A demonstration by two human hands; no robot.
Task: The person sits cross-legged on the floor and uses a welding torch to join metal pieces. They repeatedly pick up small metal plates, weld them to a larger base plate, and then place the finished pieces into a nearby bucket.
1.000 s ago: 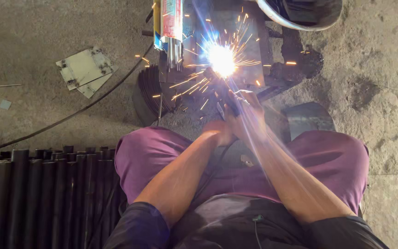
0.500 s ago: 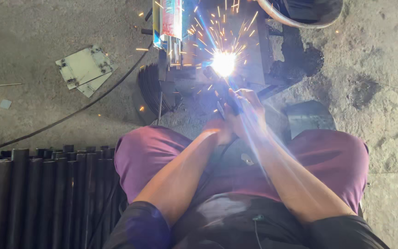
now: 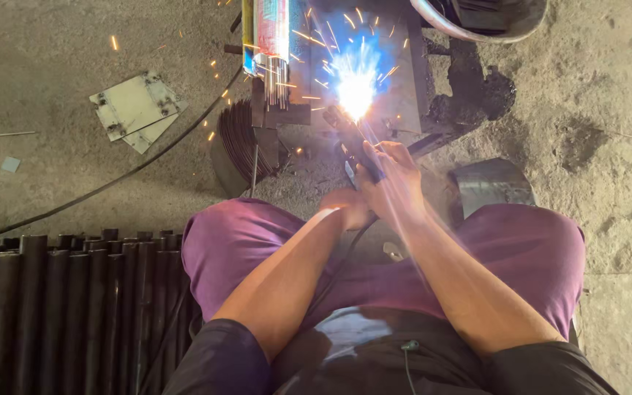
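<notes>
Electrode holder [image 3: 350,143] sits low-centre of the view, w/ its tip pushed up into a white-blue arc [image 3: 356,91] on a dark steel workpiece [image 3: 396,80]. Right hand [image 3: 393,183] wraps the holder's grip, fingers [image 3: 385,157] curled tight round it; holder sticks out past the knuckles toward the arc. Left hand [image 3: 345,207] tucks just under & beside the right one, fingers pressed together against it, can't tell if they touch the holder itself. One holder, one arc, sparks scattered all round, too many to count. A pack of welding rods [image 3: 272,44] stands left of the arc, rod count unclear. Two flat metal plates [image 3: 137,110] lie overlapped on the concrete floor [image 3: 608,146], well left. One black cable [image 3: 111,183] runs across the floor. Row of dark pipes [image 3: 60,307] lower left, beside the purple-trousered knee [image 3: 228,241].
</notes>
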